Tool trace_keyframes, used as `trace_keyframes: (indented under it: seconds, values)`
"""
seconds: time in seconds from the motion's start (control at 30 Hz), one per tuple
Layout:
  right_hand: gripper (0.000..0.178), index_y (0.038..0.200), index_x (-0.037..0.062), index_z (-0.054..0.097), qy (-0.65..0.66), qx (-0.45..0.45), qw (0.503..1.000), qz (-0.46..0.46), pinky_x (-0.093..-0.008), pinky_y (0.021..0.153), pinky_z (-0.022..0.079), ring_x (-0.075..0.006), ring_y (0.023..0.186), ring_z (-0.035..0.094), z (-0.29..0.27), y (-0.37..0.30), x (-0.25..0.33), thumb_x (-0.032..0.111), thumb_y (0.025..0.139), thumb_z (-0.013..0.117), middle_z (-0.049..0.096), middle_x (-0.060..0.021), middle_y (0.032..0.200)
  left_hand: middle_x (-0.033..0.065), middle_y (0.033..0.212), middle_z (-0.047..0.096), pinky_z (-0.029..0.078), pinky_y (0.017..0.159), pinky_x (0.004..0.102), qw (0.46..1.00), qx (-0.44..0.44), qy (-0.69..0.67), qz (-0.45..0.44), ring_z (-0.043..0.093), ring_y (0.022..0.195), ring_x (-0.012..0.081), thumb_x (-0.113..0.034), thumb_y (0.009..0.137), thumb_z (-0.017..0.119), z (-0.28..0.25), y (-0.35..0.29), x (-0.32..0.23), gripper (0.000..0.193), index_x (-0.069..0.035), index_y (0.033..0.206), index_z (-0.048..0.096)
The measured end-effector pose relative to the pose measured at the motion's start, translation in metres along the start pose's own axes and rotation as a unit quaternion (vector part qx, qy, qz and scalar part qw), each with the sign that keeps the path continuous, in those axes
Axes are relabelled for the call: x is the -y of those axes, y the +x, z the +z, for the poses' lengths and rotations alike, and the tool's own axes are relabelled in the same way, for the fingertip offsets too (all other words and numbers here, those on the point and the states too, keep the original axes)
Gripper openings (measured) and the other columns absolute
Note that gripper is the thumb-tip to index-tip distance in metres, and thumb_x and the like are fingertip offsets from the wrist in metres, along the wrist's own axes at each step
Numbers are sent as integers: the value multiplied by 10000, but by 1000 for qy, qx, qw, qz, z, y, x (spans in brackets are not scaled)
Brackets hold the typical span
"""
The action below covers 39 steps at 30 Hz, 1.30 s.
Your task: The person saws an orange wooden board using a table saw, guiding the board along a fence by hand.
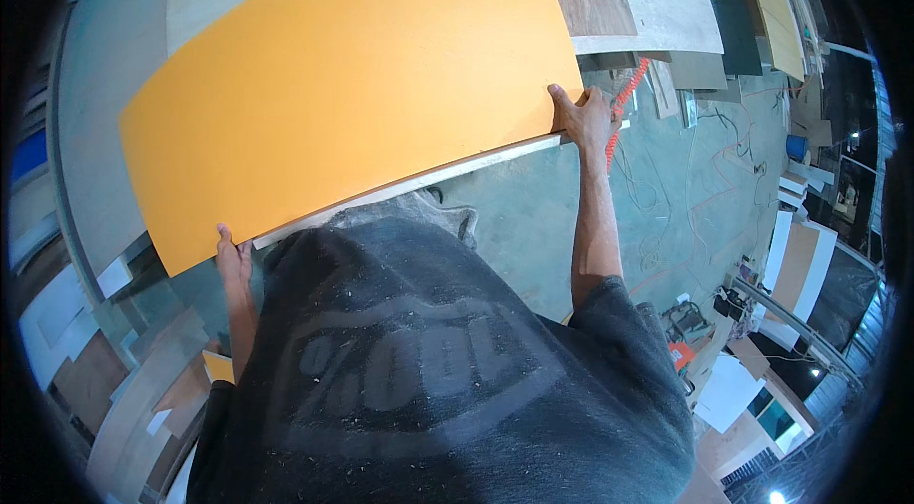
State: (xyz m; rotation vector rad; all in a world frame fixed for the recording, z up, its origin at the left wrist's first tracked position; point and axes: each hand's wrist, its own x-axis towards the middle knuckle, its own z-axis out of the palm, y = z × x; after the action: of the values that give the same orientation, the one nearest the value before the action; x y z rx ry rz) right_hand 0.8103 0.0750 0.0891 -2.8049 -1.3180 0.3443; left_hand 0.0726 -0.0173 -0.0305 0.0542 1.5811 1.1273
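A large orange-yellow board lies flat in front of me and spans much of the view. My left hand grips its near edge toward the left corner, thumb on the top face and fingers beneath. At the near right corner my right hand holds the board the same way, thumb on top, fingers over the edge. A pale strip runs along under the near edge, close to my body. What supports the board's middle is hidden beneath it.
Grey panels stand at the left. Brown and white sheets lie beyond the board at the far right. A red coiled hose hangs beside my right hand. Cables trail over the floor, and board offcuts are stacked at the right.
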Motion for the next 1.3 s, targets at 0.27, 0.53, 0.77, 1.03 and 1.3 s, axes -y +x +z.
trace_keyframes:
  seconds: [0.27, 0.53, 0.77, 1.03, 1.3]
  values:
    - [850, 1064, 5, 717, 38, -77, 996, -15, -544, 1156, 232, -293, 1002, 684, 20, -1, -11, 820, 822, 698, 731, -128, 914, 133, 1396, 631, 503, 1122, 452, 999, -11, 32, 5, 612, 1295, 264, -401, 1123, 525, 6, 5, -3, 499, -25, 1451, 523]
    - [825, 1103, -8, 735, 67, -35, 997, -5, -561, 1139, 265, -310, 995, 679, 2, -11, 1, 762, 807, 746, 750, -153, 1044, 124, 1426, 622, 499, 1122, 444, 1000, 6, 7, 10, 602, 1321, 255, -393, 1124, 528, 17, -6, -8, 493, -37, 1465, 517]
    - [749, 992, 20, 751, 84, -69, 994, -30, -509, 1027, 366, -275, 870, 667, 2, -12, 5, 739, 787, 789, 719, -110, 855, 108, 1367, 655, 514, 1089, 441, 1000, 6, 13, 21, 632, 1244, 230, -416, 1112, 550, 4, 6, -8, 487, -18, 1392, 565]
    - [735, 909, 20, 711, 55, -89, 994, -33, -489, 891, 466, -280, 839, 672, -1, -12, 1, 735, 775, 811, 706, -109, 817, 95, 1358, 657, 522, 1077, 424, 1000, -18, 16, 15, 628, 1261, 224, -391, 1127, 524, 13, 1, -8, 445, -55, 1417, 557]
    - [744, 889, 11, 706, 58, -84, 993, -51, -502, 896, 449, -280, 783, 650, 3, -7, -11, 738, 770, 809, 689, -112, 799, 96, 1333, 671, 538, 1063, 414, 999, 26, 4, 20, 658, 1220, 223, -375, 1129, 521, 4, -5, -8, 435, -37, 1400, 567]
